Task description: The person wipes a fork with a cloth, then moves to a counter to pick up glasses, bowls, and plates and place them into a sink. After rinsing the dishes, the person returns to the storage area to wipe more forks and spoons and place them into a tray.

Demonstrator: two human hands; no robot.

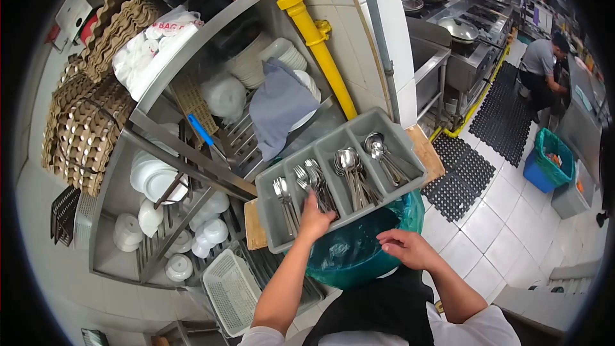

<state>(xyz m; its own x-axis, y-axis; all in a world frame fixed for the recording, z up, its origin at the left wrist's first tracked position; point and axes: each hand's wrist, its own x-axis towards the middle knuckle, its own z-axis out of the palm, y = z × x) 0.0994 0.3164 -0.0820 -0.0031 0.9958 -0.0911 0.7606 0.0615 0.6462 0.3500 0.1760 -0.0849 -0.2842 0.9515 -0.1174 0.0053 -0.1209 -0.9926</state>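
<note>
Item 1: my left hand (314,218) reaches into the grey cutlery tray (392,133), fingers curled onto the forks (318,176) in compartment 2 from left. I cannot tell if they grip.
Item 2: my right hand (407,248) rests on the near teal bin (359,253), fingers loosely apart.

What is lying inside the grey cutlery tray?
In the tray, forks fill the two left compartments, spoons the two right. The left hand covers some fork handles.
</note>
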